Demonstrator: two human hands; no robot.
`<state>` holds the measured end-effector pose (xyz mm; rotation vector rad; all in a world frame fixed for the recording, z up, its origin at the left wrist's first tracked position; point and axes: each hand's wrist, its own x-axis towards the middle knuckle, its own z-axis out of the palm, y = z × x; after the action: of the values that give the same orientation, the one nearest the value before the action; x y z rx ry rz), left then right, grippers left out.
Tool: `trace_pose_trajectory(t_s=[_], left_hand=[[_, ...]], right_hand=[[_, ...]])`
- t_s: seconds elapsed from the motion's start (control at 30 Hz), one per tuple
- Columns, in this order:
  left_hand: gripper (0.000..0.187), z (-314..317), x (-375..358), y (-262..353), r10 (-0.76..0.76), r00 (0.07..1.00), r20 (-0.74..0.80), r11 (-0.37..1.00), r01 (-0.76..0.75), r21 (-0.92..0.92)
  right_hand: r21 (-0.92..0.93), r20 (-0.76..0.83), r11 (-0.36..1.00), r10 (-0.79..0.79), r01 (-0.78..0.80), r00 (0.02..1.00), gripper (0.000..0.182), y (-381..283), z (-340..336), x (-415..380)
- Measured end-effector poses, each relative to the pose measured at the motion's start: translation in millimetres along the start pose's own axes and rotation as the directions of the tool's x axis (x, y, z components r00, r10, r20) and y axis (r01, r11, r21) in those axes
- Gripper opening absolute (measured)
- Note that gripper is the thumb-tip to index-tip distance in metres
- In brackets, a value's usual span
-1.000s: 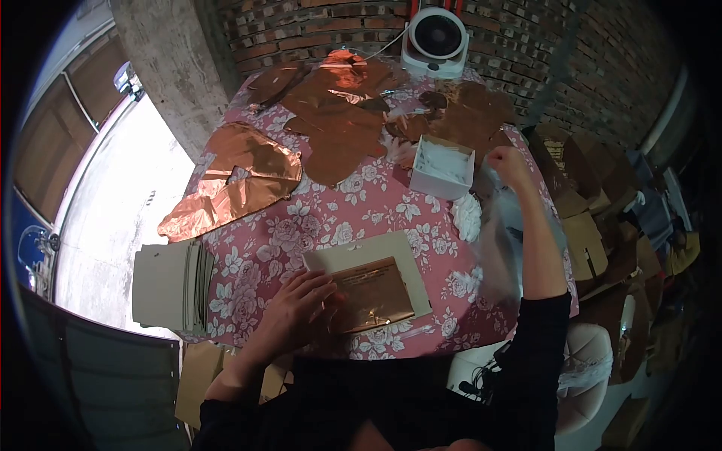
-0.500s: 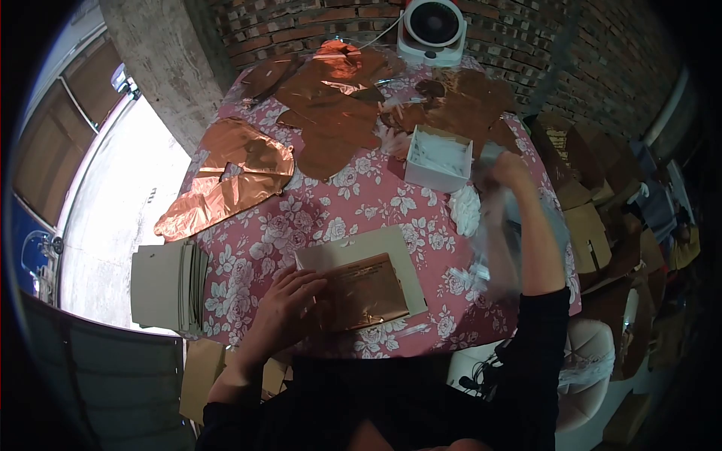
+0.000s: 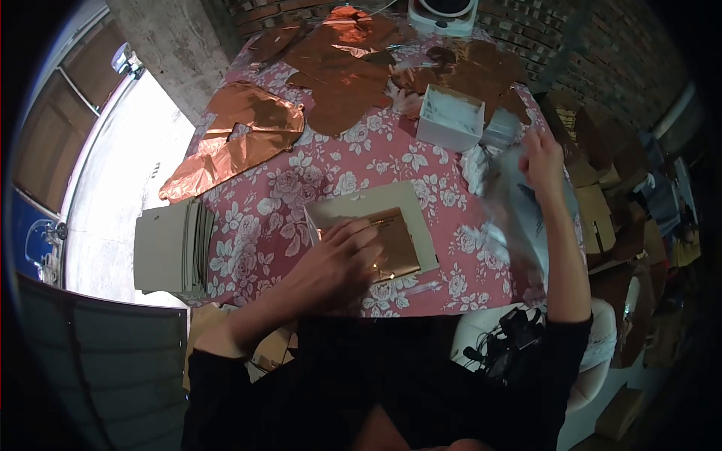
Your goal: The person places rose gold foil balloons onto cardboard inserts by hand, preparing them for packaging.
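My left hand (image 3: 342,255) is curled over a folded copper foil balloon (image 3: 401,248), its fingers bent and close together on the foil. The palm and thumb side are hidden. Under the balloon lies a grey cardboard sheet (image 3: 402,197) on the table. To the right, my right hand (image 3: 543,161) is closed at the top of clear plastic bags (image 3: 519,207), seeming to grip a bag's edge. Its fingertips are partly blurred. Just left of that hand stand a white box (image 3: 451,129) with whitish contents and a small clear container (image 3: 501,129).
Flat copper foil balloons (image 3: 237,139) cover the far side of the flowered tablecloth (image 3: 248,248). A stack of grey cardboard (image 3: 171,252) is at the left edge. Crumpled white plastic (image 3: 474,167) lies below the box. Cartons (image 3: 594,214) crowd the right side.
My left hand has moved right, from the folded balloon's left edge onto its middle. My right hand has shifted slightly right, and its fast motion has slowed. The whole view has tilted down.
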<state>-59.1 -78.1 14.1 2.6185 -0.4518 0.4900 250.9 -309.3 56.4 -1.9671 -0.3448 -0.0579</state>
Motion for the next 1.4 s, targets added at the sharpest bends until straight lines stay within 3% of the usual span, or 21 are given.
trace_pose_trajectory(t_s=[0.03, 0.13, 0.17, 0.27, 0.3, 0.37, 0.47, 0.83, 1.03, 1.33, 1.4], left_hand=[[0.046, 0.8, 14.3, 6.1, -0.058, 0.985, 0.160, 0.998, 0.058, 0.000], [0.051, -3.5, 42.5, 23.9, 0.091, 0.993, 0.070, 0.996, -0.089, -0.024], [0.056, -3.3, 45.4, 24.6, 0.113, 0.986, 0.123, 0.994, -0.111, -0.017], [0.063, 34.1, 46.0, 3.3, 0.031, 0.982, 0.188, 1.000, -0.029, -0.010], [0.068, 36.9, 44.8, 2.1, 0.009, 0.979, 0.202, 1.000, -0.002, -0.031], [0.067, 39.7, 41.4, 1.2, 0.016, 0.985, 0.172, 0.999, -0.011, -0.032], [0.065, 40.1, 39.9, 3.0, 0.030, 0.993, 0.111, 0.999, -0.025, -0.047], [0.071, 44.0, 35.8, 0.1, 0.004, 0.997, 0.074, 0.995, 0.003, -0.095], [0.063, 43.2, 33.9, 0.7, -0.026, 0.998, 0.058, 0.992, 0.033, -0.124], [0.051, 49.3, 35.5, 2.4, -0.086, 0.990, 0.114, 0.996, 0.085, 0.020], [0.051, 42.6, 40.6, 6.6, -0.093, 0.979, 0.183, 0.989, 0.069, 0.132]], right_hand=[[0.006, 0.098, 0.999, -0.035, 0.035, 0.995, 0.023, -3.3, -6.2, -24.8], [0.098, 0.349, 0.991, -0.118, 0.089, 0.930, 0.016, -11.4, -17.8, -107.2], [0.036, 0.441, 0.997, -0.079, 0.070, 0.894, 0.016, -20.9, -22.4, -133.9], [-0.070, 0.588, 0.988, -0.067, 0.134, 0.806, 0.016, -16.4, -30.9, -191.0], [-0.072, 0.584, 0.989, -0.066, 0.133, 0.809, 0.016, -14.0, -31.6, -203.5], [-0.272, 0.580, 0.867, -0.199, 0.418, 0.790, 0.013, -12.2, -29.6, -221.1], [-0.299, 0.633, 0.809, -0.229, 0.507, 0.739, 0.018, -13.2, -23.3, -229.9], [-0.380, 0.542, 0.729, -0.324, 0.570, 0.776, 0.021, 0.8, 26.9, -216.1], [-0.430, 0.513, 0.653, -0.391, 0.623, 0.764, 0.018, 0.6, 51.4, -209.0], [-0.405, 0.431, 0.658, -0.475, 0.635, 0.767, 0.015, 12.0, 52.7, -205.2], [-0.439, 0.442, 0.712, -0.361, 0.549, 0.821, 0.016, 5.3, 45.0, -204.8]])
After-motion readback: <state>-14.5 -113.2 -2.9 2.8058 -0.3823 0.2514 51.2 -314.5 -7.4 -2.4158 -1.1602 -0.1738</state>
